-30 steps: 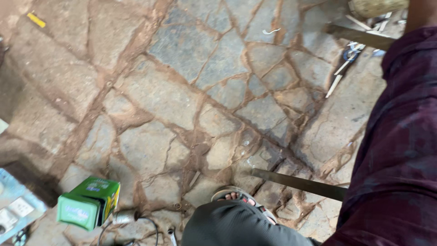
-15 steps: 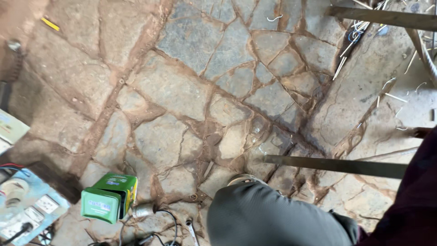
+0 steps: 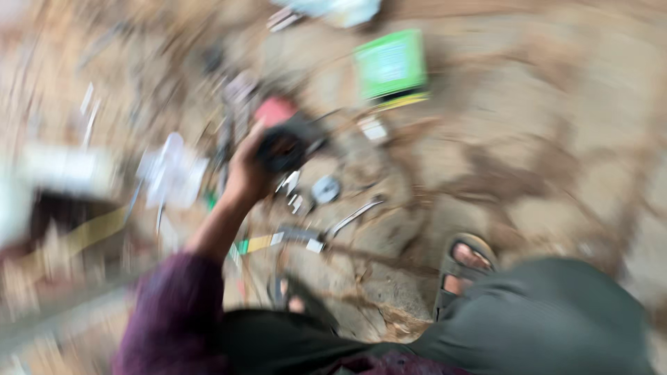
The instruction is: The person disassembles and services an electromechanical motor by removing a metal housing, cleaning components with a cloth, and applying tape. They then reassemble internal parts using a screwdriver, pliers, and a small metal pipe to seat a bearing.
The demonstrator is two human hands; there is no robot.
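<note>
The head view is badly blurred. The left hand (image 3: 244, 173) reaches out over the stone floor (image 3: 556, 139), its grip closed on a dark round object (image 3: 281, 149) — what kind cannot be told. A green box (image 3: 390, 66) lies beyond; a sandalled foot (image 3: 465, 267) shows below — small metal bits (image 3: 325, 189) scattered between.

Motion blur smears the whole head view. The left hand (image 3: 246, 173) closes its grip on a dark round object (image 3: 281, 149) whose kind cannot be told. At eleven o'clock, pale shapes (image 3: 170, 173) on the stone floor (image 3: 556, 139) are unreadable. The green box (image 3: 390, 66) at twelve o'clock shows no detail. The right hand lies outside the picture.
</note>
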